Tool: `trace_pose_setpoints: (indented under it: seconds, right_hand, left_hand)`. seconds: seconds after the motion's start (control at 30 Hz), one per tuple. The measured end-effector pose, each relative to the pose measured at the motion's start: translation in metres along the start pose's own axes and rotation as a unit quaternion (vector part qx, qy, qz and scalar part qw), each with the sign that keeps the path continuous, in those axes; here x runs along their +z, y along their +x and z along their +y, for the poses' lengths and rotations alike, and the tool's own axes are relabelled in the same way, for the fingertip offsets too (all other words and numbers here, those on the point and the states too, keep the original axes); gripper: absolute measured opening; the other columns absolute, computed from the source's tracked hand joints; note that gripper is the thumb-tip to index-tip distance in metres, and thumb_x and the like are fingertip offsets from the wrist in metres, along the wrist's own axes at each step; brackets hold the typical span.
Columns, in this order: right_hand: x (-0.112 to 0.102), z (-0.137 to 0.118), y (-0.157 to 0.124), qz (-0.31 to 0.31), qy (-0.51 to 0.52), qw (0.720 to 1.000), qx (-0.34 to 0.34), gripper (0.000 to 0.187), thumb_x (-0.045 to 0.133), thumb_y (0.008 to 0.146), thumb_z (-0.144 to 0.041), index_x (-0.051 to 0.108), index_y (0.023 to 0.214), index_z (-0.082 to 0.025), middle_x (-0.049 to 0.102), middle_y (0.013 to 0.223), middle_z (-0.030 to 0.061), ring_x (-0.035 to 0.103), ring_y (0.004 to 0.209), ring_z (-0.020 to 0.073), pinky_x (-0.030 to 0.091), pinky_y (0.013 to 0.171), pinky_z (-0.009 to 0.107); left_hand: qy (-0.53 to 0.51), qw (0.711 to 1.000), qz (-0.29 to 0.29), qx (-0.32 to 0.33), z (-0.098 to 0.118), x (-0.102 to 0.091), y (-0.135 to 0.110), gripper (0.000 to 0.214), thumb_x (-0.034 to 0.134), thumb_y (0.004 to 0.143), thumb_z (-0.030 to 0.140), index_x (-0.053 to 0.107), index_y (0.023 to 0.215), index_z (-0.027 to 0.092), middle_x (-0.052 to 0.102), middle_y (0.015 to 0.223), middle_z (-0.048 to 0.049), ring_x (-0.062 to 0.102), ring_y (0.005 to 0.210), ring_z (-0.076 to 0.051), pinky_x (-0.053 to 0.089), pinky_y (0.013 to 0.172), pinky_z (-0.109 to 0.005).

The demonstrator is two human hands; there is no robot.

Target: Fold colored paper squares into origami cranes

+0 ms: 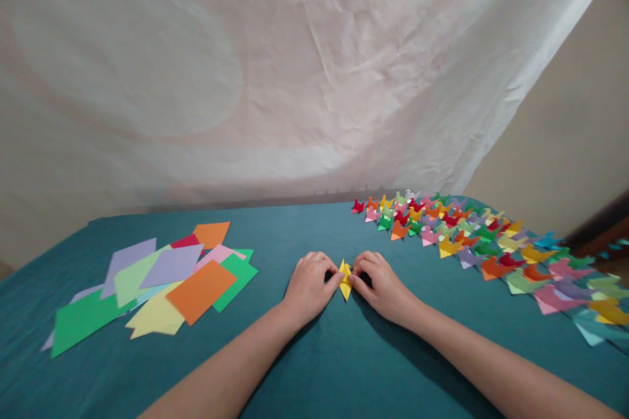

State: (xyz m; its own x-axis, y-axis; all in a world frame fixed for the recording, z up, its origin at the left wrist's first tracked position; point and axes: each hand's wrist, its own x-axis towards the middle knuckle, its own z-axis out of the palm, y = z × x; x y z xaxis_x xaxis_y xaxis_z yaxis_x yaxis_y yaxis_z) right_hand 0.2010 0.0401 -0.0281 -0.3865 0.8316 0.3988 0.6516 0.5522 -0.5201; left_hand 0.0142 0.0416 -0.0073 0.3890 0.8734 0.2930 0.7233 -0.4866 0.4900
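A small folded piece of yellow origami paper (346, 281) stands in the middle of the table, narrow and diamond-shaped with pointed ends. My left hand (313, 283) pinches its left side between thumb and fingers. From the other side, my right hand (381, 283) grips its right edge, thumb toward me. Both wrists rest low over the cloth. The fingertips hide part of the paper's side edges.
Loose coloured paper sheets, among them an orange sheet (201, 291) and a green sheet (88, 321), overlap at the left. Rows of folded paper birds (449, 247) fill the right side. A teal cloth (275, 229) covers the table; a pale sheet (295, 78) hangs behind.
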Motion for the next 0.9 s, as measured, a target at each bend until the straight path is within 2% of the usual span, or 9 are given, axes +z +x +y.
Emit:
trace_pose_setpoints:
  seconds: [0.43,0.57,0.73,0.83,0.9]
  right_hand:
    - [0.0,-0.003,0.002,-0.004,-0.036,0.999,0.012,0.011,0.054,0.084,-0.02,0.053,0.073,-0.019,0.056,0.084,0.0047,0.049,0.083,0.0195,0.04,0.075,0.034]
    - [0.0,-0.004,0.002,-0.004,-0.041,0.999,0.016,0.012,0.054,0.084,-0.021,0.053,0.073,-0.019,0.056,0.084,0.0048,0.049,0.083,0.0197,0.04,0.075,0.034]
    - [0.0,-0.004,0.001,-0.009,-0.041,0.999,0.016,0.011,0.054,0.085,-0.022,0.053,0.074,-0.019,0.056,0.085,0.0043,0.049,0.083,0.0194,0.04,0.075,0.033]
    - [0.001,-0.003,0.001,-0.012,-0.047,0.999,0.013,0.009,0.053,0.085,-0.02,0.053,0.076,-0.019,0.056,0.085,0.0044,0.048,0.083,0.0193,0.04,0.074,0.033]
    - [0.0,-0.003,0.001,-0.014,-0.052,0.998,0.013,0.009,0.053,0.085,-0.02,0.053,0.076,-0.019,0.056,0.086,0.0045,0.048,0.083,0.0192,0.04,0.075,0.033]
  left_hand:
    - [0.049,0.998,-0.009,0.03,0.004,-0.003,-0.002,0.015,0.051,0.089,0.031,0.059,0.087,0.019,0.061,0.089,-0.0038,0.054,0.087,-0.02,0.041,0.078,-0.032]
    - [0.08,0.995,-0.016,0.063,0.008,-0.01,-0.007,0.016,0.049,0.09,0.029,0.057,0.1,0.02,0.059,0.104,-0.0054,0.053,0.097,-0.021,0.042,0.084,-0.033]
    - [0.147,0.98,-0.058,0.122,0.03,-0.02,-0.014,0.02,0.042,0.092,0.019,0.057,0.104,0.018,0.058,0.114,-0.0093,0.052,0.107,-0.024,0.041,0.089,-0.038]
    - [0.203,0.971,-0.101,0.077,0.048,-0.017,-0.026,0.031,0.037,0.088,0.01,0.056,0.111,0.015,0.061,0.112,-0.0125,0.054,0.106,-0.027,0.043,0.087,-0.042]
    - [0.219,0.966,-0.116,0.077,0.055,-0.011,-0.036,0.04,0.043,0.085,0.016,0.049,0.124,0.011,0.053,0.128,-0.0166,0.047,0.118,-0.03,0.039,0.095,-0.045]
